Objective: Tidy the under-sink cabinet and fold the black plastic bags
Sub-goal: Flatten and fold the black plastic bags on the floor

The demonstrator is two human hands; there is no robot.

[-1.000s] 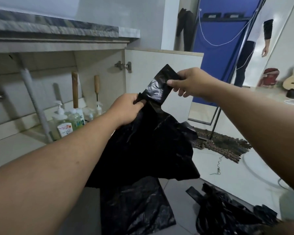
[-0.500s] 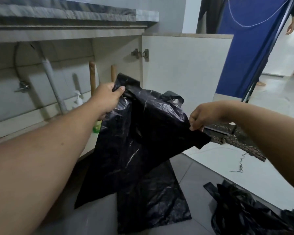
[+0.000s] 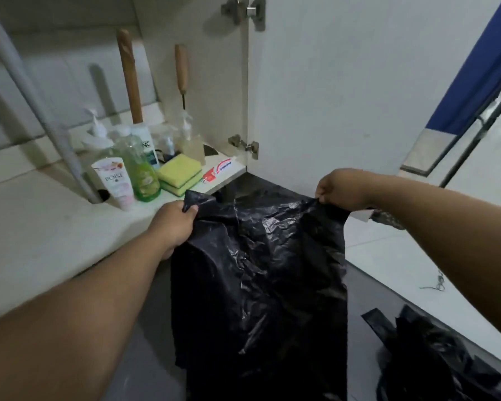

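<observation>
Left hand (image 3: 175, 224) and right hand (image 3: 340, 188) pinch black bag (image 3: 261, 279) top corners, length hanging down

A crinkled, glossy black plastic bag (image 3: 261, 279) is hanging spread out, held up by its two top corners before the open under-sink cabinet (image 3: 203, 91). More black bags (image 3: 434, 360) are lying crumpled on the floor to the right, perhaps two or three.

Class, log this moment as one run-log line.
step: spreading bag | left hand: grips bag corner | right hand: pinches other corner | bag: hangs before open cabinet | more bags: on floor, right
</observation>
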